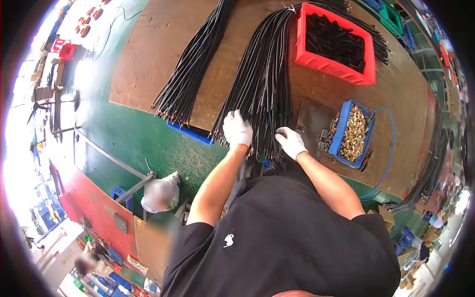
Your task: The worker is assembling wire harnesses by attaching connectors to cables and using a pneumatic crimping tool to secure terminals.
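Note:
My left hand (237,129), in a white knit glove, lies over the left side of a thick bundle of black cables (262,74) near their stripped copper ends. Its fingers curl in among the cables; how many it grips is hidden. At the bundle's right edge, my right hand (291,142), gloved too, has thumb and fingers bent toward each other at a cable. The contact point is small and partly hidden. The cable ends fan out at the table's near edge, close to my body, and the bundle is tied at its far end.
A second black cable bundle (198,59) lies to the left on the brown table (143,64). Black parts fill a red crate (334,74) at the far right. Small metal fittings fill a blue bin (337,141) beside my right hand. A blue hose (394,143) curves past it.

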`<state>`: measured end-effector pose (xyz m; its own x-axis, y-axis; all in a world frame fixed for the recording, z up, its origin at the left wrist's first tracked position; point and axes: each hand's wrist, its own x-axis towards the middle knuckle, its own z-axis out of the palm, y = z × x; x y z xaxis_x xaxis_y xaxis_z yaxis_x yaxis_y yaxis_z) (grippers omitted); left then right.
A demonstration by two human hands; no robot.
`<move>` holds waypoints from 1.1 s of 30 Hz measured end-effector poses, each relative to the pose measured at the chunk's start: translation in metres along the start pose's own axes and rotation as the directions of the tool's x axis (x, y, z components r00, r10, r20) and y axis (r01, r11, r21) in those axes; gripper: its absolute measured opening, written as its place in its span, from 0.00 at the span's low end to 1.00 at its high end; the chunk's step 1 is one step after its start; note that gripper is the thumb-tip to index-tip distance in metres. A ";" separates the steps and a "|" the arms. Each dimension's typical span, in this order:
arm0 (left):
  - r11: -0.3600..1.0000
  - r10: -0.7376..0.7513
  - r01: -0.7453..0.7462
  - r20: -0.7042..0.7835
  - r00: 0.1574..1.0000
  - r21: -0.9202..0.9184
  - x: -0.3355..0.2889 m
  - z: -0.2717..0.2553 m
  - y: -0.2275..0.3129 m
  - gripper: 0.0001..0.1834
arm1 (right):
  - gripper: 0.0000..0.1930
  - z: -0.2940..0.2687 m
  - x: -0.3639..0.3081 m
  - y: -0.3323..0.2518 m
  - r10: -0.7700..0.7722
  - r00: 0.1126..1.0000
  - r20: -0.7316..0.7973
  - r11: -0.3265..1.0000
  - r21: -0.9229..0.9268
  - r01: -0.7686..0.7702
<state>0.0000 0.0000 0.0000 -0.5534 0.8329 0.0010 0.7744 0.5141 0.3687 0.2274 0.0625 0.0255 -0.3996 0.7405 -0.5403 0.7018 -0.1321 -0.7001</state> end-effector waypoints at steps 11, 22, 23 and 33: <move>0.980 -0.138 0.124 0.082 0.987 0.158 0.030 0.007 0.007 0.27 | 0.15 -0.038 -0.041 0.054 0.194 0.980 -0.035 0.957 0.224 -0.181; 0.959 -0.235 0.183 0.243 0.941 0.217 0.057 0.029 0.011 0.09 | 0.14 -0.030 -0.079 0.081 0.324 0.939 -0.112 0.903 0.333 -0.272; 0.957 -0.249 0.189 0.287 0.925 0.221 0.057 0.026 0.015 0.09 | 0.14 -0.031 -0.078 0.082 0.324 0.938 -0.124 0.903 0.336 -0.268; 0.946 -0.325 0.308 0.288 0.901 0.104 0.062 0.008 -0.003 0.13 | 0.12 -0.057 -0.058 0.063 0.233 0.963 -0.134 0.933 0.308 -0.183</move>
<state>-0.0341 0.0515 -0.0087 -0.6620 0.6419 -0.3868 0.5935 0.7642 0.2524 0.3279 0.0490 0.0395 -0.1425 0.7706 -0.6212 0.5463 -0.4621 -0.6986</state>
